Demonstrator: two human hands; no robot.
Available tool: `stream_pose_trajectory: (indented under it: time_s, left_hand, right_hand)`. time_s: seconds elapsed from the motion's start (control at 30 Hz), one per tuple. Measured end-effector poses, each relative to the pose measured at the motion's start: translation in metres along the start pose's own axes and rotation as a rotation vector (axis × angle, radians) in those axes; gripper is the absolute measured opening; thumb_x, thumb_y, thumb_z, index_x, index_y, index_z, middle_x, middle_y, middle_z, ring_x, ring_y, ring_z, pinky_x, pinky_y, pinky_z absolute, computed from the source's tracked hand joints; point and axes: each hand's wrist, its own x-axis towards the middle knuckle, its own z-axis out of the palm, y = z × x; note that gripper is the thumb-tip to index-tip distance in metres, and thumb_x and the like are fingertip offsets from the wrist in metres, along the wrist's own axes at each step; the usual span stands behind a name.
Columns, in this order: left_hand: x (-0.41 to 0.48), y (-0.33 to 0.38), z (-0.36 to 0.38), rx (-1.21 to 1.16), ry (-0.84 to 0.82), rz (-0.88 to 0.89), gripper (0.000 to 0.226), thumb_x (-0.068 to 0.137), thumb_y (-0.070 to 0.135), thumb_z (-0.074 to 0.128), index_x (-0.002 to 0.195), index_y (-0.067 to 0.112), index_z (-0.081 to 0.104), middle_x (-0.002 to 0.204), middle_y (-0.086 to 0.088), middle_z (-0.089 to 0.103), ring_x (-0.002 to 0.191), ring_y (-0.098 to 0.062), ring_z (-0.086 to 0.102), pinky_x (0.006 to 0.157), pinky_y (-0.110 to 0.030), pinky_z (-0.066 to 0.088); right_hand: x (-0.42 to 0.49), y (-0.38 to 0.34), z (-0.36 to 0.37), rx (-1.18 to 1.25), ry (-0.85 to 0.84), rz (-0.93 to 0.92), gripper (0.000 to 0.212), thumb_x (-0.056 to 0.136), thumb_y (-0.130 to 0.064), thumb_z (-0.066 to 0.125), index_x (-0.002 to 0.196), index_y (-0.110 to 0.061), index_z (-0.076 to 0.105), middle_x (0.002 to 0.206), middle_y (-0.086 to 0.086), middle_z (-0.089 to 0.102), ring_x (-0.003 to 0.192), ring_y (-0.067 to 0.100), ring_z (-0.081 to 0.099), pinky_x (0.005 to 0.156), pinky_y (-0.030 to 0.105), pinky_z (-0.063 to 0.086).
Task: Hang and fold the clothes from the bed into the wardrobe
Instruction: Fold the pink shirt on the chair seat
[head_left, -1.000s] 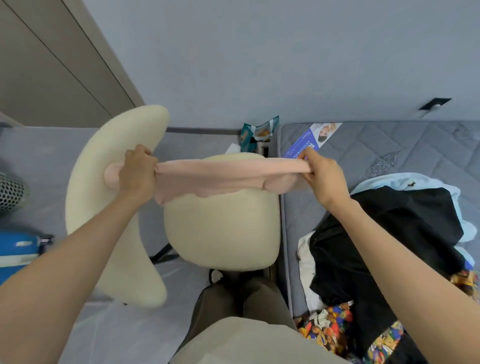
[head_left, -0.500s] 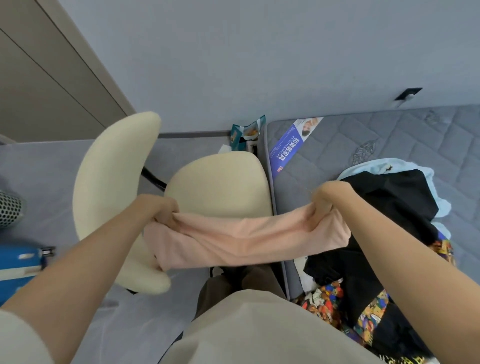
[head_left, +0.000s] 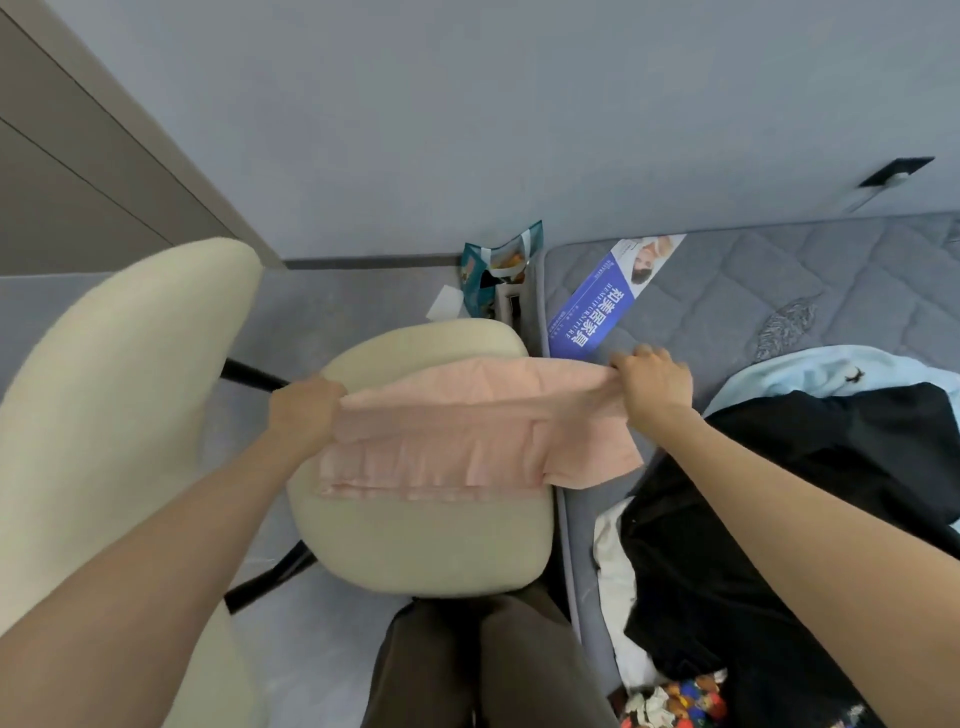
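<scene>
Looking down past a grey-blue wall onto grey floor, with a brown-grey panelled front at far left. Just below, a cream chair: broad chair back at left, round chair seat in the middle, close beside the bed with its quilted grey mattress at right. On the bed, a blue leaflet and a heap of clothes: black garment on top, pale blue garment behind it, white cloth and bright patterned cloth at the near edge. Above the seat, stretched between both hands, a folded pink garment: left hand clenched round its left end, right hand gripping its right end over the bed's edge, lower layers hanging toward the seat; contact with it unclear.
</scene>
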Motion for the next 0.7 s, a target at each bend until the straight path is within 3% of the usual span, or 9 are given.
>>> stream_pose_trajectory:
  time_s: [0.13,0.23,0.37,0.47,0.57,0.7]
  left_hand:
    - [0.039,0.002,-0.010,-0.019,0.084,-0.090,0.029,0.097,0.005,0.039,0.120,0.013,0.054,0.119,-0.013,0.045,0.094,-0.032,0.058,0.072,-0.035,0.042]
    - [0.059,0.001,-0.014,-0.110,0.151,-0.126,0.029,0.095,0.002,0.042,0.121,0.009,0.051,0.117,-0.015,0.040,0.087,-0.033,0.056,0.071,-0.037,0.044]
    - [0.060,-0.001,0.002,-0.260,0.228,-0.137,0.031,0.091,0.002,0.049,0.121,0.008,0.047,0.116,-0.017,0.040,0.070,-0.031,0.049,0.060,-0.038,0.034]
    - [0.049,-0.003,0.030,-0.301,0.243,-0.121,0.039,0.095,0.005,0.044,0.133,0.009,0.041,0.117,-0.017,0.045,0.072,-0.033,0.051,0.061,-0.038,0.033]
    - [0.035,-0.004,0.061,-0.129,0.111,-0.051,0.064,0.093,0.002,0.039,0.151,0.023,0.021,0.124,-0.009,0.042,0.088,-0.030,0.058,0.062,-0.033,0.035]
    - [0.021,-0.004,0.098,-0.081,-0.023,0.005,0.070,0.097,0.009,0.034,0.153,0.033,0.000,0.122,-0.002,0.047,0.097,-0.021,0.060,0.071,-0.028,0.042]
  right_hand:
    - [0.045,0.002,0.004,0.040,0.155,-0.012,0.038,0.083,-0.003,0.059,0.117,-0.016,0.047,0.117,0.009,0.049,0.110,0.028,0.043,0.086,0.035,0.036]
    - [0.064,0.003,0.005,0.067,0.258,-0.023,0.033,0.081,0.000,0.058,0.111,-0.012,0.049,0.113,0.012,0.046,0.104,0.031,0.040,0.081,0.035,0.031]
    - [0.063,-0.002,0.018,0.084,0.334,0.002,0.029,0.076,0.008,0.056,0.101,-0.007,0.049,0.104,0.016,0.046,0.092,0.030,0.039,0.073,0.035,0.026]
    - [0.046,-0.004,0.043,0.072,0.276,-0.003,0.020,0.081,0.006,0.050,0.098,-0.005,0.054,0.102,0.016,0.050,0.093,0.031,0.043,0.074,0.036,0.027]
    - [0.026,-0.004,0.067,-0.004,0.089,-0.004,0.025,0.086,-0.002,0.047,0.108,-0.010,0.056,0.121,0.010,0.051,0.106,0.029,0.045,0.082,0.034,0.033]
    - [0.003,-0.001,0.095,-0.072,-0.114,0.068,0.030,0.089,-0.008,0.048,0.118,-0.017,0.053,0.128,0.004,0.049,0.115,0.024,0.045,0.090,0.031,0.036]
